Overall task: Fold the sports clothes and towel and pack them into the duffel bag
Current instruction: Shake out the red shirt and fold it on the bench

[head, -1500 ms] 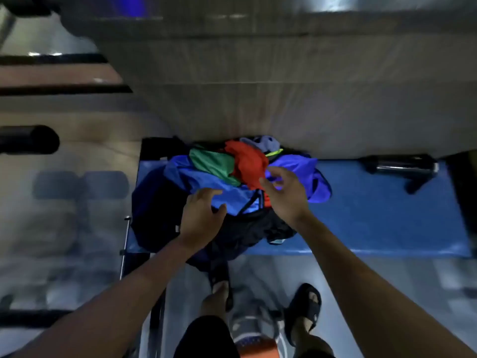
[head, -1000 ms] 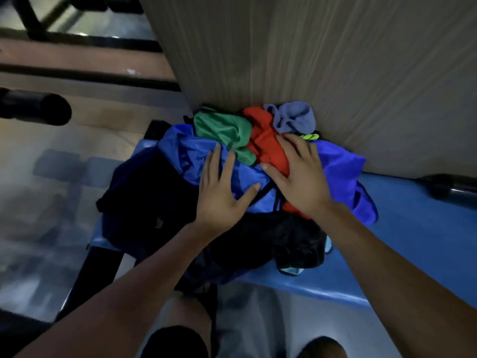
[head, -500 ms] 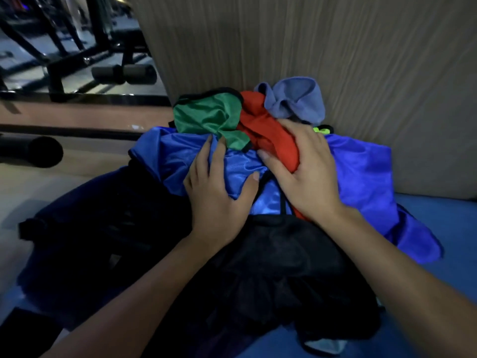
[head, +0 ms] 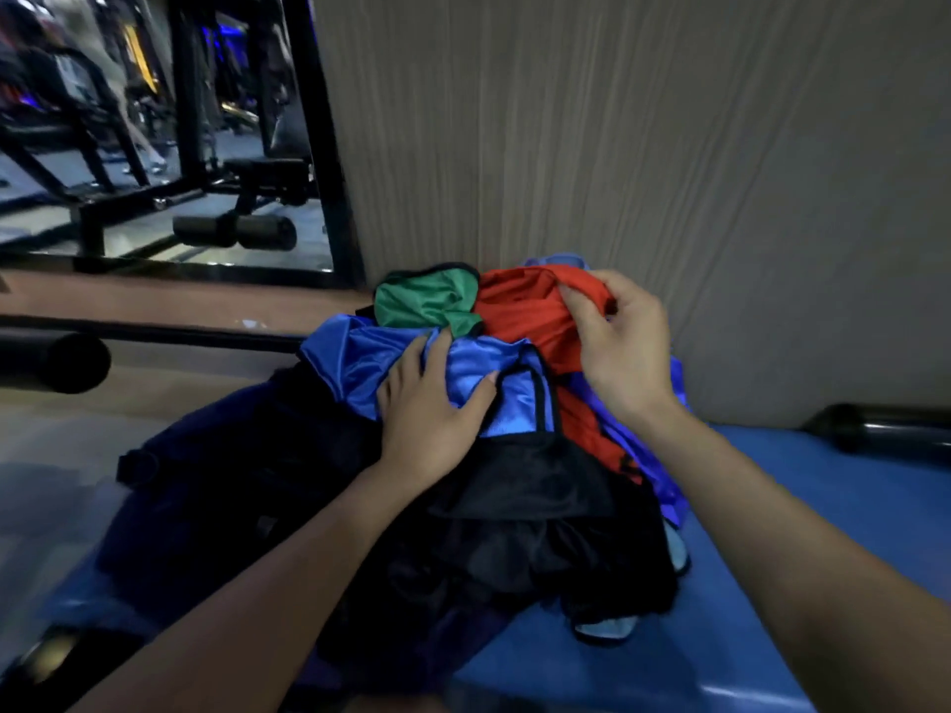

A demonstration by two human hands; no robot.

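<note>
I see a blue padded bench [head: 803,584] running along a wood-grain wall [head: 643,146], and on its left end a dark navy duffel bag [head: 206,496] lying slumped; I cannot tell whether it is open or what is inside. Heaped beside and partly over the bag is a pile of sports clothes. A black garment [head: 540,532] lies nearest me, a shiny blue garment [head: 360,357] is above it, and a red garment [head: 525,311] and a green garment [head: 427,301] lie at the back against the wall. My left hand [head: 432,409] lies flat on the blue cloth, fingers spread wide. My right hand [head: 617,347] pinches a fold of the red cloth at its upper edge. A black bottle [head: 885,429] lies on the bench to the right.
</note>
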